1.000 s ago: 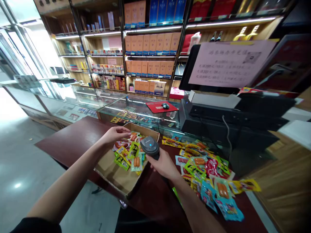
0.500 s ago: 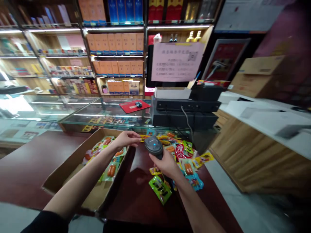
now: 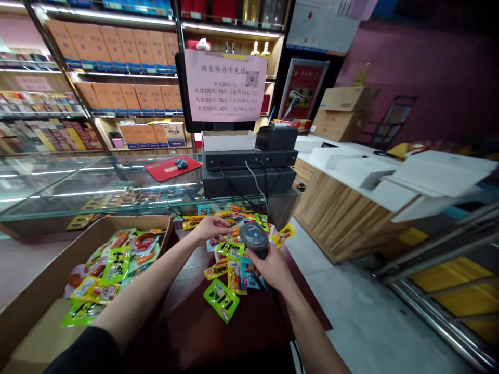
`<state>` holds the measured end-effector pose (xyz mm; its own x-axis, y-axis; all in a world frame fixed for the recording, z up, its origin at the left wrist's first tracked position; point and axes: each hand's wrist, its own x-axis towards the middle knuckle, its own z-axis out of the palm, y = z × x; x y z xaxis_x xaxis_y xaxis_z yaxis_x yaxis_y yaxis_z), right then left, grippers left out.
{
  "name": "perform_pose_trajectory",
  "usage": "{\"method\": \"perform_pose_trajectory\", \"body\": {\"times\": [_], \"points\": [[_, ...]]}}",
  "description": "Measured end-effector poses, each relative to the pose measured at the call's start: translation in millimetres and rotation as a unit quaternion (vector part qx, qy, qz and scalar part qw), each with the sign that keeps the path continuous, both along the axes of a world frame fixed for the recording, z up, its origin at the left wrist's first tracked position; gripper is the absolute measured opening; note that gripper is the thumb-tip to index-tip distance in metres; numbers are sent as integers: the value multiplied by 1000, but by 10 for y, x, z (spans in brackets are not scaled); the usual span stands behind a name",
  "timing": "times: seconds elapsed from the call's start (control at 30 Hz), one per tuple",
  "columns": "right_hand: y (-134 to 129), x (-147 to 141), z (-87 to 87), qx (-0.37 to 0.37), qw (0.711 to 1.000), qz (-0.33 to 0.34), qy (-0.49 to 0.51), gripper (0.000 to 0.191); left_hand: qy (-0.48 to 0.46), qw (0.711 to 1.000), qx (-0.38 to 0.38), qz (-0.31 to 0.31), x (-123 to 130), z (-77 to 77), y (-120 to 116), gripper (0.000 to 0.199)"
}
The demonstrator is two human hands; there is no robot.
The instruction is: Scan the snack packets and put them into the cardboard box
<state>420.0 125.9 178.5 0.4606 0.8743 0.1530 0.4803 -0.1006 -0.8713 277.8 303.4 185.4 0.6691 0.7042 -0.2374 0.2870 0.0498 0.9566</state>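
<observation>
My right hand (image 3: 273, 267) is wrapped round the handle of a dark grey barcode scanner (image 3: 253, 236), whose top shows a small blue light. My left hand (image 3: 211, 228) reaches over a loose pile of snack packets (image 3: 230, 249), its fingers bent together at the fingertips. Whatever it may pinch there is hidden. Just below the pile, a green snack packet (image 3: 221, 300) lies flat on the dark red table (image 3: 183, 317). To the left, an open cardboard box (image 3: 42, 270) contains packaged sausages and green and yellow packets, partly covered by my left forearm.
Behind the pile stands a glass counter (image 3: 117, 182) with a red mouse pad (image 3: 171, 169) and a black cash-register unit (image 3: 249, 176). A monitor back carries a pink sign (image 3: 226, 85). White boxes (image 3: 358, 166) rest on a wooden cabinet at right. A cable hangs beside my right forearm.
The view has turned to the right, so the box and counter appear further left. My left hand has moved from the pile's left edge to over its packets, closer to the scanner.
</observation>
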Motion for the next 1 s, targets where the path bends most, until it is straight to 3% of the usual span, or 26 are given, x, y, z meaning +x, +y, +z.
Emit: {"method": "perform_pose_trajectory", "body": {"times": [0.2, 0.33, 0.47, 0.63, 0.77, 1.0], "points": [[-13, -48, -95, -6, 1000, -12, -1, 33, 102, 982, 160, 11, -59, -363, 115, 48], [-11, -87, -90, -13, 1000, -8, -1, 36, 167, 967, 188, -29, -100, -456, 61, 51], [-22, -118, -80, -18, 1000, -8, 3, 36, 169, 960, 223, -7, -100, -516, 30, 49], [-43, -152, -94, -21, 1000, -2, 7, 34, 123, 984, 131, -4, -106, -561, 97, 42], [-72, -171, -127, -27, 1000, 2, 4, 35, 80, 994, 72, -2, -170, -498, 184, 36], [-87, -289, -118, -19, 1000, 4, -10, 36, -49, 993, -35, 103, -275, -343, 301, 40]]}}
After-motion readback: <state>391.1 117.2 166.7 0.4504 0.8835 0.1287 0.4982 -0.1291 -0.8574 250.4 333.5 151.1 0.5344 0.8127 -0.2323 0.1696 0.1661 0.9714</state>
